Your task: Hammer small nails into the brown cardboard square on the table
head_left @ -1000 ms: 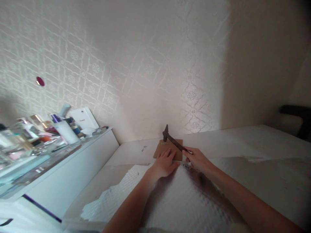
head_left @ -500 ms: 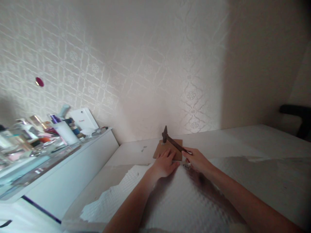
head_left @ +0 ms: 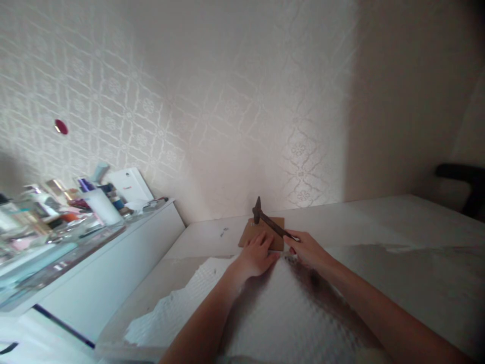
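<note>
My right hand [head_left: 302, 246] grips the handle of a hammer [head_left: 271, 225], whose head stands over the far left part of a small brown board [head_left: 278, 243]. Whether the head touches the board I cannot tell. Fingers spread, my left hand [head_left: 258, 254] lies flat on the board's near part. Under the hammer head there is a small light spot, too small to make out. Beneath my forearms a white quilted sheet [head_left: 280, 303] covers part of the table, and a small patterned piece [head_left: 290, 258] lies by my right hand.
A few tiny metal bits [head_left: 224, 232] lie on the white table [head_left: 204, 240] left of the board. To the left stands a white dresser [head_left: 125, 258] crowded with bottles and a white box [head_left: 131, 185]. The patterned wall [head_left: 227, 126] rises behind; a black chair armrest [head_left: 462, 173] is at the far right.
Almost nothing differs. The hammer head sits very slightly lower or shifted over the board, and both hands keep their places.
</note>
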Action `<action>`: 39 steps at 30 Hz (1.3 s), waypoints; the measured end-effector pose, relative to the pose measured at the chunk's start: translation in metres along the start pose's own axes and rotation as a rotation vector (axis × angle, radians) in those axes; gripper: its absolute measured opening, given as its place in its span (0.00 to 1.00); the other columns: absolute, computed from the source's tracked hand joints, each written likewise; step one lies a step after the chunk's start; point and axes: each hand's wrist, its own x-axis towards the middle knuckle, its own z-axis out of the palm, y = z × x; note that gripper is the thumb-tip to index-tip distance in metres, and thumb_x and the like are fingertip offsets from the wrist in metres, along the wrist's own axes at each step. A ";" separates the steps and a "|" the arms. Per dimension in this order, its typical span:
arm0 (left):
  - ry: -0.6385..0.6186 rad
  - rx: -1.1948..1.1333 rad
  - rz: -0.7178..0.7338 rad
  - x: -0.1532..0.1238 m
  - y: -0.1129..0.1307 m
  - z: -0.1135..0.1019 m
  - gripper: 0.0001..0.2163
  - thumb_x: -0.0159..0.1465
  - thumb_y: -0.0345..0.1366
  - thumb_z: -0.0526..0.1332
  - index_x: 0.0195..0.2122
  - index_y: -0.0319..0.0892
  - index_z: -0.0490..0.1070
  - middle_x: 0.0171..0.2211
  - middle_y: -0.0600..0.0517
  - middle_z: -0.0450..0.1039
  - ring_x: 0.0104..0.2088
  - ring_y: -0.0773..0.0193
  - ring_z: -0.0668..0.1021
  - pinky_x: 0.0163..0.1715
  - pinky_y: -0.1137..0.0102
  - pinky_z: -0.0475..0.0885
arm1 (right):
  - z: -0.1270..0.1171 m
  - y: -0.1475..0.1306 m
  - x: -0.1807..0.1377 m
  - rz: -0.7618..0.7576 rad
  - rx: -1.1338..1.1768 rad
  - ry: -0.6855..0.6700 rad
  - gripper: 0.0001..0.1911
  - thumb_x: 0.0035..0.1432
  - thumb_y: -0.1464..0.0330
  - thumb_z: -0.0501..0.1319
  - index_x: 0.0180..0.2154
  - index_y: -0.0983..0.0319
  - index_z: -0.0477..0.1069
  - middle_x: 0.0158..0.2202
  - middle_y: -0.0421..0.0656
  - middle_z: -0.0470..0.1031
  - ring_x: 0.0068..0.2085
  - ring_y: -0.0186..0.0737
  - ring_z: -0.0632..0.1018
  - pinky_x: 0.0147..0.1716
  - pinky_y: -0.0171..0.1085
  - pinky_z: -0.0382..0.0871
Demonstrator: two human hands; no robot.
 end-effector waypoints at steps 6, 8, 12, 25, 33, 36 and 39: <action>-0.003 0.003 -0.005 0.001 0.000 0.000 0.30 0.61 0.53 0.39 0.60 0.41 0.43 0.60 0.44 0.42 0.59 0.53 0.47 0.54 0.56 0.46 | 0.000 0.000 0.000 -0.017 -0.012 -0.003 0.21 0.52 0.63 0.49 0.45 0.62 0.70 0.16 0.38 0.66 0.17 0.31 0.66 0.19 0.31 0.60; 0.002 0.006 -0.003 0.001 -0.001 0.001 0.30 0.61 0.54 0.39 0.60 0.40 0.43 0.60 0.43 0.42 0.59 0.53 0.47 0.54 0.57 0.46 | 0.000 0.000 0.000 -0.024 -0.026 -0.004 0.21 0.52 0.63 0.49 0.44 0.62 0.70 0.17 0.39 0.67 0.17 0.32 0.66 0.19 0.31 0.59; 0.012 0.009 0.000 0.001 -0.001 0.002 0.31 0.61 0.54 0.39 0.60 0.39 0.44 0.60 0.42 0.43 0.59 0.53 0.48 0.54 0.57 0.47 | 0.000 0.002 0.001 -0.042 -0.053 0.002 0.21 0.52 0.63 0.49 0.45 0.63 0.69 0.20 0.40 0.69 0.20 0.33 0.68 0.20 0.31 0.59; 0.007 0.017 0.008 0.001 -0.002 0.002 0.30 0.61 0.53 0.40 0.60 0.39 0.43 0.60 0.43 0.43 0.59 0.53 0.48 0.54 0.57 0.47 | -0.002 0.000 0.001 -0.050 -0.096 -0.027 0.21 0.52 0.64 0.48 0.45 0.64 0.69 0.25 0.42 0.70 0.22 0.33 0.68 0.22 0.31 0.59; 0.013 0.019 0.007 0.003 -0.004 0.005 0.31 0.61 0.54 0.39 0.60 0.39 0.43 0.60 0.43 0.42 0.59 0.53 0.47 0.54 0.57 0.47 | -0.001 0.001 0.002 -0.067 -0.118 -0.027 0.22 0.52 0.64 0.48 0.46 0.65 0.68 0.26 0.43 0.71 0.24 0.35 0.69 0.24 0.32 0.59; 0.011 0.014 0.013 0.003 -0.005 0.006 0.31 0.61 0.54 0.39 0.60 0.41 0.43 0.60 0.45 0.43 0.59 0.53 0.47 0.54 0.57 0.46 | -0.001 0.001 0.001 -0.070 -0.117 -0.040 0.22 0.52 0.64 0.48 0.46 0.64 0.68 0.27 0.43 0.72 0.25 0.35 0.70 0.25 0.32 0.60; 0.005 0.011 0.008 0.004 -0.005 0.006 0.31 0.60 0.55 0.38 0.60 0.41 0.43 0.60 0.45 0.42 0.59 0.53 0.46 0.54 0.57 0.46 | -0.002 0.000 0.000 -0.069 -0.120 -0.029 0.21 0.52 0.65 0.48 0.46 0.64 0.69 0.27 0.44 0.72 0.25 0.35 0.70 0.25 0.32 0.60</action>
